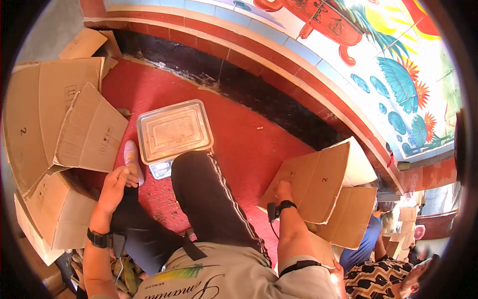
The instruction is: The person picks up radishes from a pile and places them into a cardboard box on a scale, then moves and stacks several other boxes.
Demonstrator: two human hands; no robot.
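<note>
My left hand (119, 178) is over my bent left leg, its fingers curled and pressed together; what they hold, if anything, is hidden. On the right, my right hand (284, 190) is closed in front of the large flap of an opened cardboard box (313, 182), its fingertips turned out of sight. Between my legs and the wall stands a clear rectangular plastic container with a lid (174, 130), a white label (161, 170) on its near side. My left foot in a pale shoe (132, 157) is beside the container.
Large opened cardboard boxes (55, 114) stand on the left, with dry husk-like pieces (130, 276) below them. A painted tile wall (318, 55) runs along the far side of the red floor (239, 144). Another person in a patterned top (376, 279) is at the lower right.
</note>
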